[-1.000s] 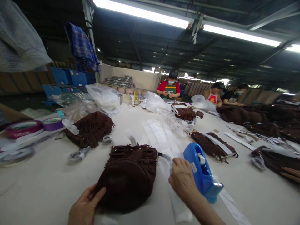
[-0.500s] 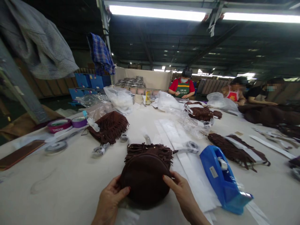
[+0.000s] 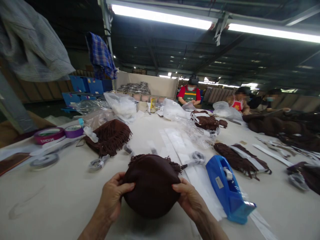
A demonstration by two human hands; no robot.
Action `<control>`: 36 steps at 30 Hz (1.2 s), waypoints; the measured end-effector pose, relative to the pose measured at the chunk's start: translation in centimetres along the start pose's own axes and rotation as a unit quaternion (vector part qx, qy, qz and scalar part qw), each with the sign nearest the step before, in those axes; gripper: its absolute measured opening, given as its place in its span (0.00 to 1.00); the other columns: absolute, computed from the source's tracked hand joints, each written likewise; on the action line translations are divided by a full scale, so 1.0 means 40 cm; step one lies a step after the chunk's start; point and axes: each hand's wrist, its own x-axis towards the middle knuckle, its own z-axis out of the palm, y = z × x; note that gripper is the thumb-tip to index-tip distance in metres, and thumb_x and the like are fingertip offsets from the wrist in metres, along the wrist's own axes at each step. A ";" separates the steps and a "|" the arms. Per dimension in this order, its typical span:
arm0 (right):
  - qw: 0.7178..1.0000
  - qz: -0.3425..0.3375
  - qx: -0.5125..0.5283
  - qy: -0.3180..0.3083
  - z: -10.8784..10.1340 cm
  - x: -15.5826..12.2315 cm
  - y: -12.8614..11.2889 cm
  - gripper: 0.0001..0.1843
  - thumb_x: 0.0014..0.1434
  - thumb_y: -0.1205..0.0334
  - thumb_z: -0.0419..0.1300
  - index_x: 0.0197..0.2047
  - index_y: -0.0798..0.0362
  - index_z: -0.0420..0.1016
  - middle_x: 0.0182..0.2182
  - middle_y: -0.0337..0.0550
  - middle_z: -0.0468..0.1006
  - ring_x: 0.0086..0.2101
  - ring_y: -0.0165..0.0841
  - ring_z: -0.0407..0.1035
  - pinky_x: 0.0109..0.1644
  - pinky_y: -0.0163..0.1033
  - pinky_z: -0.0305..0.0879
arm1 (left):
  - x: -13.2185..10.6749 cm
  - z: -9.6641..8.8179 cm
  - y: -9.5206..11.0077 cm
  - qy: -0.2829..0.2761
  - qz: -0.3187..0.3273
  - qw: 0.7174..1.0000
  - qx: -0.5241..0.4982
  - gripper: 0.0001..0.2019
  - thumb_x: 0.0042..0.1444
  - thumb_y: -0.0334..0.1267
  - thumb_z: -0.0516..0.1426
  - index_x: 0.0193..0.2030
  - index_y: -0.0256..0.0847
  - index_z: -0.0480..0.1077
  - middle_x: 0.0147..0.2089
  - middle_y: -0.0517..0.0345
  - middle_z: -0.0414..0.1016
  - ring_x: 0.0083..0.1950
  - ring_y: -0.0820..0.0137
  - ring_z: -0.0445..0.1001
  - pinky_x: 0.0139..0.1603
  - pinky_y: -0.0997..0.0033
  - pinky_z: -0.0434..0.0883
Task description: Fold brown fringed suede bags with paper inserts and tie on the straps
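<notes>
A dark brown suede fringed bag [image 3: 151, 183] is tipped up off the white table [image 3: 55, 196], its round bottom facing me. My left hand [image 3: 113, 196] grips its left side, thumb on the front. At the bag's right side my right hand [image 3: 190, 201] holds it the same way. Fringe and a wrapped strap [image 3: 195, 159] stick out behind it.
A blue tape dispenser [image 3: 228, 188] stands just right of my hands on white paper strips [image 3: 178, 143]. Another fringed bag [image 3: 108, 136] lies at the left, with tape rolls [image 3: 57, 133] beyond. More brown bags and plastic sacks lie further back. Three people work at the far side.
My right hand left the tape dispenser and came to the bag. Both hands now grip the bag and have lifted and tilted it toward me.
</notes>
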 end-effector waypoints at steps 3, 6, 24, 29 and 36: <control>0.999 -0.034 0.000 0.037 0.002 0.010 0.031 0.16 0.26 0.73 0.65 0.17 0.54 0.61 0.17 0.32 0.68 0.21 0.26 0.60 0.26 0.31 0.53 | 0.016 -0.010 0.017 0.025 0.045 0.994 0.094 0.20 0.19 0.32 0.67 0.26 0.36 0.68 0.21 0.65 0.72 0.25 0.74 0.67 0.27 0.78 0.63; 0.996 -0.066 0.003 0.054 0.004 0.019 0.064 0.17 0.25 0.74 0.64 0.18 0.54 0.59 0.17 0.30 0.67 0.22 0.26 0.59 0.26 0.31 0.52 | 0.031 -0.027 0.013 0.049 0.070 0.987 0.137 0.20 0.16 0.32 0.67 0.22 0.36 0.67 0.19 0.67 0.69 0.26 0.74 0.66 0.26 0.80 0.61; 0.828 -0.271 -0.481 0.097 0.002 -0.060 0.091 0.10 0.44 0.60 0.62 0.33 0.52 0.72 0.32 0.41 0.66 0.33 0.35 0.63 0.38 0.37 0.60 | 0.049 -0.131 -0.096 -0.009 0.035 0.992 0.117 0.23 0.24 0.37 0.68 0.32 0.41 0.67 0.40 0.62 0.74 0.44 0.65 0.71 0.42 0.74 0.68; 0.818 -0.210 -0.529 0.086 0.022 -0.058 0.069 0.09 0.41 0.63 0.63 0.31 0.52 0.75 0.33 0.43 0.69 0.35 0.37 0.64 0.39 0.39 0.58 | 0.050 -0.143 -0.096 -0.029 0.049 0.986 0.159 0.25 0.26 0.39 0.69 0.35 0.41 0.67 0.31 0.64 0.74 0.37 0.67 0.71 0.37 0.76 0.68; 0.934 -0.057 -0.345 0.078 0.024 0.003 0.057 0.14 0.28 0.73 0.61 0.16 0.53 0.59 0.14 0.29 0.61 0.20 0.26 0.54 0.24 0.32 0.46 | 0.054 -0.136 -0.080 -0.078 0.031 0.980 0.182 0.23 0.27 0.37 0.68 0.35 0.40 0.69 0.32 0.61 0.75 0.37 0.66 0.70 0.37 0.74 0.68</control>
